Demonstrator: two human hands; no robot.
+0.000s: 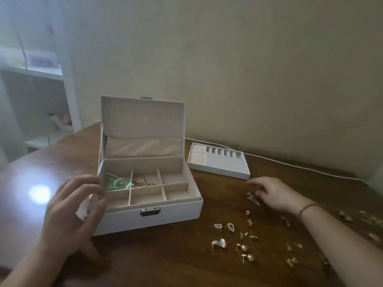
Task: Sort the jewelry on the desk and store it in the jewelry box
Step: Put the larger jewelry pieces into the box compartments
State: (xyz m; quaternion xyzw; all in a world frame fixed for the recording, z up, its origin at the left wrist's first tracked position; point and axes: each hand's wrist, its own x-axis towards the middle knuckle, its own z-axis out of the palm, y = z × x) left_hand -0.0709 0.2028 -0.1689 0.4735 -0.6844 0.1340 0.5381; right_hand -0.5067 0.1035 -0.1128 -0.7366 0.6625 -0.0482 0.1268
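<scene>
Open jewelry box [157, 216] — green beads [115, 181], gold chain [139, 180] in rear compartments

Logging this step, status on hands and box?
Left hand at jewelry box left edge, pinching a small clear bag. Right hand open over earrings on desk. Box open, two back compartments filled. Nothing in the way.

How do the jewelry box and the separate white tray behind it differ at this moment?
The jewelry box is deep, with its hinged lid standing open; the tray is shallow and has no lid. The jewelry box has six square compartments, two holding pieces: a green item and gold rings. The tray has ring rolls and narrow slots, and nothing visible in it. Both are white and sit on the desk.
</scene>
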